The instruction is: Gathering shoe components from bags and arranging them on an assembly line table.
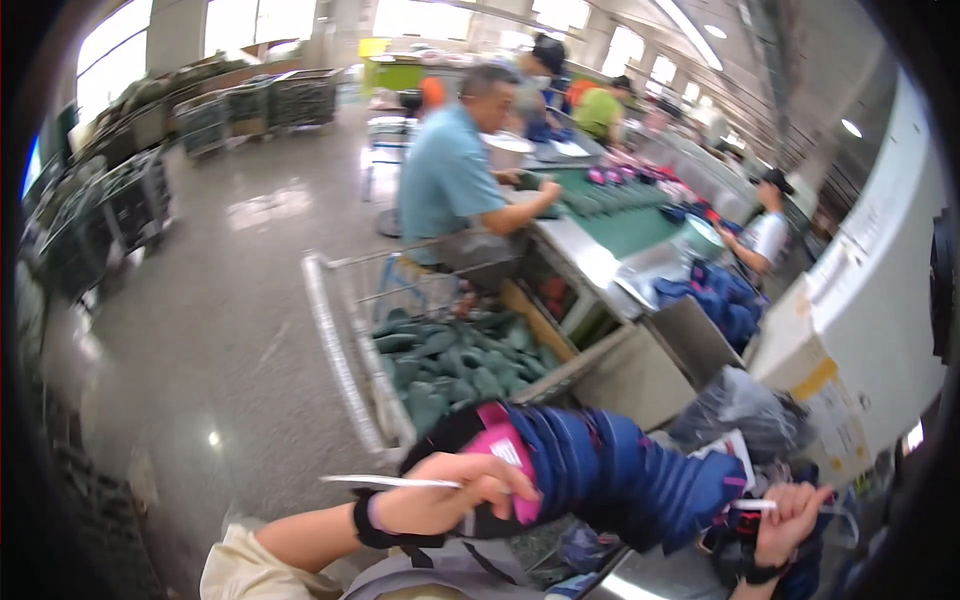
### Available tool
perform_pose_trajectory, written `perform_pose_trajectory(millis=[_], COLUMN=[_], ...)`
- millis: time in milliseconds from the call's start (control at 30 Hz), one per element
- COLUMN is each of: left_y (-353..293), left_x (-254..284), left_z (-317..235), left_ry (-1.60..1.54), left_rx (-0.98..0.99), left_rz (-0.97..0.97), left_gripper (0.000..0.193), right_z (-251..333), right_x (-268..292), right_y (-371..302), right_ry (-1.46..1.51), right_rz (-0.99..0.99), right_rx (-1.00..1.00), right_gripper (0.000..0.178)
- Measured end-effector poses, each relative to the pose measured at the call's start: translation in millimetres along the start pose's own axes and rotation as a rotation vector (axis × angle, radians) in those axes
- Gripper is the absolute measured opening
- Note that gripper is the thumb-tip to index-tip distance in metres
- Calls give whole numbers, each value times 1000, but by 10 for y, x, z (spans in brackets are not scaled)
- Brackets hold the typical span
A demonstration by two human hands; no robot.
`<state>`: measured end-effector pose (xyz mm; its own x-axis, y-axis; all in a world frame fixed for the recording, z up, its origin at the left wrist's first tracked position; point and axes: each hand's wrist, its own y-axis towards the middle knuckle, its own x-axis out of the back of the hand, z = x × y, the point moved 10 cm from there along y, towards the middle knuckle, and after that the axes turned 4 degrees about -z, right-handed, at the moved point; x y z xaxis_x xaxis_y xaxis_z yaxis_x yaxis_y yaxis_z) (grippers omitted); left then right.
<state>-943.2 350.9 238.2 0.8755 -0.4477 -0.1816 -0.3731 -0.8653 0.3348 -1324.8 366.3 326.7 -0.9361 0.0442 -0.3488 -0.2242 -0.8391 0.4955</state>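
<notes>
A long curved stack of navy-blue fabric pieces (610, 460), which look like nested shoe uppers, stretches between my hands. Its left end shows black and a bright pink piece (505, 460) with a white label. My left hand (455, 490) is closed at that end, fingers against the pink, gripping a thin white strip (385, 481) that sticks out to the left. At the other end, my right hand (787, 520) pinches a white strip end (752, 505) coming from the stack. Whether both strips are one piece is hidden inside the stack.
Ahead stands a wire cart (335, 345) with many dark green shoe-shaped pieces (460, 370). A person in a light blue shirt (445, 170) sits beyond it at a green-topped worktable (620, 228). Right are a grey plastic bag (740, 410) and a cardboard box (815, 400).
</notes>
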Motion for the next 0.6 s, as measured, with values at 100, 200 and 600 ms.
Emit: perform_pose_trajectory(millis=[100, 200, 600], left_y=[-1009, -2065, -3905], left_x=[1028, 1705, 3868], left_z=[-461, -723, -161], left_ry=[-42, 30, -83], left_rx=[-101, -132, -23], left_rz=[-516, -906, -1491], left_gripper=[31, 29, 23], right_z=[-643, -1176, -3521], right_x=[-1137, -2582, -5882], right_y=[218, 159, -903], right_ry=[111, 223, 536], right_rz=[167, 417, 1000], right_rx=[-61, -97, -654], right_gripper=[53, 56, 57])
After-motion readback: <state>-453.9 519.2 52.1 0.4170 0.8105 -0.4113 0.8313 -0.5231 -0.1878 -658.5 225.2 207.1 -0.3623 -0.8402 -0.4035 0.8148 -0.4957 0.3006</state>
